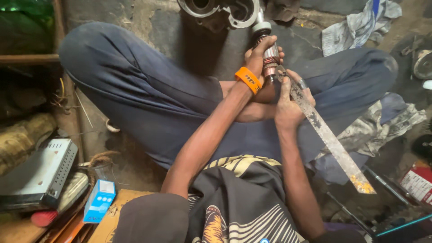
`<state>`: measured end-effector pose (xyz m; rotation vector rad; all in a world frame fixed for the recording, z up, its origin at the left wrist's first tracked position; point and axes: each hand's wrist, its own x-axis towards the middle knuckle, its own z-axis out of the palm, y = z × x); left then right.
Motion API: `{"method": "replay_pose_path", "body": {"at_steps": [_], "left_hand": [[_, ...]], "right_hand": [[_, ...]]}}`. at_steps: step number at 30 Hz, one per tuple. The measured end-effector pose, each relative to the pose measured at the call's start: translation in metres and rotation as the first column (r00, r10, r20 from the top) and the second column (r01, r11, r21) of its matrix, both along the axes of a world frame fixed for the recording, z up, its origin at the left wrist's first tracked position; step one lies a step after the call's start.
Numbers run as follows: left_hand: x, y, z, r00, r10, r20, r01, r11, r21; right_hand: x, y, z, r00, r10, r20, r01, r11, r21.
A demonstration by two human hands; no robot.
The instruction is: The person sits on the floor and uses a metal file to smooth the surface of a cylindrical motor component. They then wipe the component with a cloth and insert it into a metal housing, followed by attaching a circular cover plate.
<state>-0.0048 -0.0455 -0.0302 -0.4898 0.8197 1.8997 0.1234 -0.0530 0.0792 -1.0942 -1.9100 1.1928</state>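
1. Gripping the motor armature [268,50] upright, the left hand [260,54] is closing its fingers round the winding section, with the shaft and bearing sticking out above the fist toward a grey metal housing [225,12] on the floor.
2. Wearing an orange wristband [248,79], that arm is crossing in front of the person's folded legs, so the armature is sitting above the lap, well off the floor.
3. Clamping on a long, worn flat metal blade [328,137], the right hand [288,101] is pressing the blade's upper end against the copper commutator just below the left fist; the rest of the blade is trailing down to the right.
4. Judging by this contact, the step in hand looks like scraping or cleaning the commutator surface.
5. What the next move seems to call for is a steady grip on the armature and a light, controlled stroke of the blade, so its edge is not gouging the copper or slipping toward the fingers.
6. Lying around are rags [360,24], a small blue box [99,200] and a grey perforated metal case [42,173].
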Motion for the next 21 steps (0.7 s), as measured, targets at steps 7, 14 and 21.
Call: {"method": "replay_pose_path", "body": {"at_steps": [7, 14, 21], "left_hand": [[-0.002, 0.001, 0.0, 1.0, -0.009, 0.026, 0.01, 1.0, -0.016], [-0.002, 0.005, -0.004, 1.0, -0.011, -0.022, 0.01, 1.0, -0.026], [-0.001, 0.002, -0.004, 0.998, -0.063, -0.006, 0.062, 0.997, -0.051]], "right_hand": [[-0.011, -0.002, 0.003, 0.999, 0.016, 0.039, -0.017, 0.999, 0.038], [-0.011, -0.002, 0.005, 0.999, 0.035, -0.004, -0.035, 0.999, -0.014], [-0.011, -0.001, 0.005, 0.998, 0.007, 0.058, -0.006, 1.0, -0.014]]}}
